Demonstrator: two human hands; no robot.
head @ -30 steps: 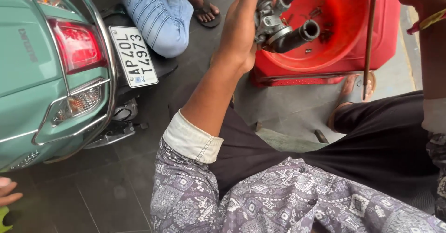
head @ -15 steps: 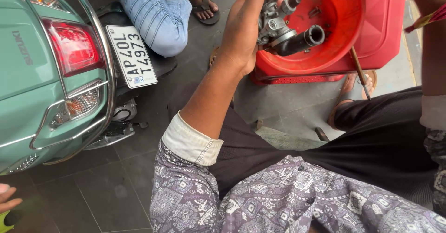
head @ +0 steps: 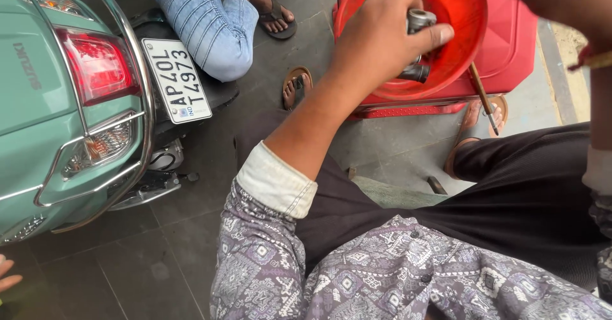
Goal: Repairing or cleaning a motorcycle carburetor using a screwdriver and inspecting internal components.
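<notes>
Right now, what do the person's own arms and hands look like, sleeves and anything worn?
The left hand is bare, no glove or ring visible. Its left sleeve is grey-purple with a pale geometric print, rolled back to a plain cream cuff below the elbow. The right arm is mostly out of view; it shows a red thread band at the wrist and a pale cuff further down.

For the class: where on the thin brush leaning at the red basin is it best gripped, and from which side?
Grip the thin brush on its bare wooden stem, from the right, clear of the left hand holding the metal part in the red basin. It slants, upper end near the rim, tip down.
</notes>
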